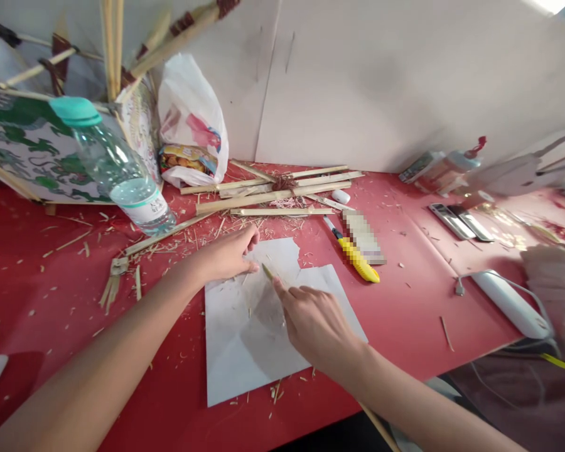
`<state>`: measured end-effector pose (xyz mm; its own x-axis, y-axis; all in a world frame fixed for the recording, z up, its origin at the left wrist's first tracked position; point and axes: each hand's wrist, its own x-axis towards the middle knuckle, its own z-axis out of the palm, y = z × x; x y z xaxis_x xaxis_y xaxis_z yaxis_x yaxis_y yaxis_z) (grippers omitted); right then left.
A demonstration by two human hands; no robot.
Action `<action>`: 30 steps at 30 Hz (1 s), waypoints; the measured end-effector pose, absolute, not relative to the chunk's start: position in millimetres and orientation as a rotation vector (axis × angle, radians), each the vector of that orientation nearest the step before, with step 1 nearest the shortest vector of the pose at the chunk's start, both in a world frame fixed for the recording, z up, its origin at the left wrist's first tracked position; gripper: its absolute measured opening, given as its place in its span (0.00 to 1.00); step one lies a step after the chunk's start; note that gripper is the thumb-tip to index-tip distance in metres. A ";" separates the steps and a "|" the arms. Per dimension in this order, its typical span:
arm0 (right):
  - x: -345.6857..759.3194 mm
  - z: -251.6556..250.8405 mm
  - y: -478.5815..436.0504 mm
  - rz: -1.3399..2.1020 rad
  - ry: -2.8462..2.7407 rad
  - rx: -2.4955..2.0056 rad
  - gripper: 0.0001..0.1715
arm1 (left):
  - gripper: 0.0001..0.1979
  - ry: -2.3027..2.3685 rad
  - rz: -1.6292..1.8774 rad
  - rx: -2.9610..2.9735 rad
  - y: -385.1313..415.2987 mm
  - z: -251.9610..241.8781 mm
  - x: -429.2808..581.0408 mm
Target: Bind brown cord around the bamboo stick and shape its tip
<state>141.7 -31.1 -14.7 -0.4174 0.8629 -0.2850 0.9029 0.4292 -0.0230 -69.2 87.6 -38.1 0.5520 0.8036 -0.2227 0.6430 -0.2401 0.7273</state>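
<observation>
A white paper sheet [245,326] with a torn upper edge lies on the red table [405,314]. My left hand [228,254] rests on the sheet's top left corner with its fingers curled and pressed down on the paper. My right hand [313,323] lies over the middle of the sheet, fingers closed in a pinch around a thin greenish bamboo sliver [267,271] whose tip points up and left toward the left hand's fingertips.
A yellow utility knife [355,254] lies right of the sheet. Bamboo sticks [268,191] and shavings lie behind it. A water bottle [117,169], a plastic bag [193,125] and a painted kite frame [28,144] stand at the back left. A white device [511,304] with cable lies right.
</observation>
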 end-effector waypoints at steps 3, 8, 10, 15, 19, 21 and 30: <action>137.8 -14.4 -22.4 -0.237 2.464 1.564 0.38 | 0.18 1.161 0.259 1.975 87.7 -39.3 -69.6; 148.5 -9.2 -43.6 -0.344 2.476 1.541 0.41 | 0.18 1.164 0.257 1.981 88.0 -38.7 -69.1; 156.9 -4.6 -50.4 -0.512 2.492 1.623 0.38 | 0.18 1.161 0.251 1.996 88.2 -38.3 -69.2; 167.2 -2.6 -37.8 -1.126 2.505 1.950 0.29 | 0.16 1.162 0.270 2.042 87.8 -36.2 -69.8; 165.1 -8.7 -33.0 -1.518 2.495 2.080 0.28 | 0.11 1.128 0.345 1.964 85.4 -27.0 -64.7; 164.0 -9.5 -35.2 -1.609 2.506 2.126 0.27 | 0.12 1.093 0.386 1.915 83.2 -20.4 -60.1; 162.5 -9.1 -39.1 -1.632 2.556 2.309 0.25 | 0.12 0.853 0.452 1.581 77.4 -6.7 -52.0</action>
<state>162.5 -39.1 -9.1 -0.1292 0.9905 -0.0461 0.4585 0.0185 -0.8885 -52.0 77.4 -6.7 0.6529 0.7368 -0.1759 0.2676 -0.0071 0.9635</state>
